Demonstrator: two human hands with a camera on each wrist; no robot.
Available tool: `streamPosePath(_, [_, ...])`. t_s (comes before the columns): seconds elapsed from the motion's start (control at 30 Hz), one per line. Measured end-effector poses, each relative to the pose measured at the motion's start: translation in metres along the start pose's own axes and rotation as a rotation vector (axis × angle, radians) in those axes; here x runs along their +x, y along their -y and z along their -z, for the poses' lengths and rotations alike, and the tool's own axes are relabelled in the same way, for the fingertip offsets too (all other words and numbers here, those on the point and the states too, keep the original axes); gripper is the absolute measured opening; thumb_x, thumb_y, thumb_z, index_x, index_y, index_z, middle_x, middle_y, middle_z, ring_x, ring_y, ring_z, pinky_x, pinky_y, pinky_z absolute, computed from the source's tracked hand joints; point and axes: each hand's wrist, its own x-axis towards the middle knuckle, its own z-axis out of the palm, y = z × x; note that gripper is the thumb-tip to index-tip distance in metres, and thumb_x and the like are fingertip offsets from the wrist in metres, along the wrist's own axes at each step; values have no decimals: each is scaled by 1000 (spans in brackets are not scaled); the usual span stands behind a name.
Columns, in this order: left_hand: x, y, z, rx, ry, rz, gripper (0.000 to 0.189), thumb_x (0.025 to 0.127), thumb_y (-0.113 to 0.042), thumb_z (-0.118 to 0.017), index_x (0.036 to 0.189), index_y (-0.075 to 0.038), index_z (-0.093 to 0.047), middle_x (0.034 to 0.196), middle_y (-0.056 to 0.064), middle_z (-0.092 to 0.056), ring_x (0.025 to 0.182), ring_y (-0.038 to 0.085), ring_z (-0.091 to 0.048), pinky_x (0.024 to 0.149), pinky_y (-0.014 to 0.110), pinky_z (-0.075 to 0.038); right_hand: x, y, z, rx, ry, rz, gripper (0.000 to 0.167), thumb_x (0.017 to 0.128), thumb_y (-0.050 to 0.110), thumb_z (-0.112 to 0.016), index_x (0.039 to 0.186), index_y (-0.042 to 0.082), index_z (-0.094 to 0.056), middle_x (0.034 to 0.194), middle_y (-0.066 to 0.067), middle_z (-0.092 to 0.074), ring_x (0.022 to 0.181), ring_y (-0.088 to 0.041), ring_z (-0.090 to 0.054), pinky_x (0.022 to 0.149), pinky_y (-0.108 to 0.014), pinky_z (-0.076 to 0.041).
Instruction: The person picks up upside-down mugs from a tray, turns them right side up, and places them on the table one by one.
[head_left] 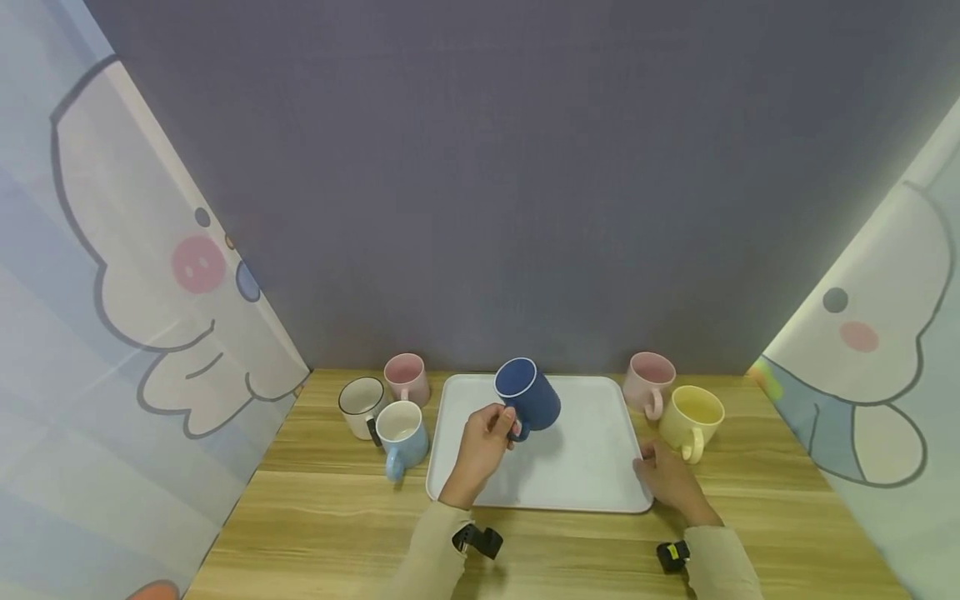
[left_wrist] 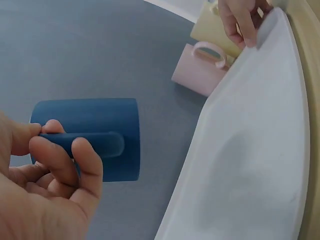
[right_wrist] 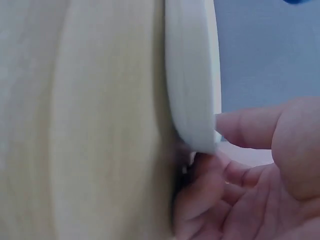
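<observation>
A dark blue mug (head_left: 537, 400) is held tilted above the white tray (head_left: 585, 471) by my left hand (head_left: 483, 446). In the left wrist view, thumb and fingers pinch the handle of the mug (left_wrist: 125, 115), and its shadow falls on the tray. At the tray's right edge, near the front corner, my right hand (head_left: 671, 479) grips the rim. The right wrist view shows the thumb on the upper side of the tray's edge (right_wrist: 192, 75) and the other fingers curled beneath it.
Left of the tray stand a white mug with a black rim (head_left: 360, 408), a pink mug (head_left: 416, 390) and a light blue mug (head_left: 408, 446). A pale pink mug (head_left: 641, 392) and a yellow mug (head_left: 678, 429) are on the right. A grey wall (head_left: 480, 208) rises behind the wooden table (head_left: 315, 517).
</observation>
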Motion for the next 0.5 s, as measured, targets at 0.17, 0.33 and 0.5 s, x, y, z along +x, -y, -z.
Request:
streamPosePath(0.17, [0,2,-1,-123,46,48,33,107,-17,-53,91,11,-58,80,10,-61,57,8,-52,58,20,-46,-3,10,-1,-17,-63,14,26,99,15,-57,112,-8,-56,101,-22,-68,87,-30,-64,72,-41,-52])
streamPosePath(0.33, [-1,5,0,-285,129,97,29,110,-22,-47,90,-4,-58,81,-2,-59,62,8,-57,72,22,-52,-7,33,-4,-45,-121,95,23,97,14,-61,109,-5,-60,95,-18,-68,84,-27,-64,73,-43,-52])
streamPosePath(0.5, [-5,6,0,-460,228,124,27,111,-27,-43,92,-12,-56,85,-6,-58,64,6,-55,83,27,-56,-12,57,-8,52,-49,161,14,99,14,-63,104,2,-61,88,-8,-64,76,-16,-57,67,-31,-47])
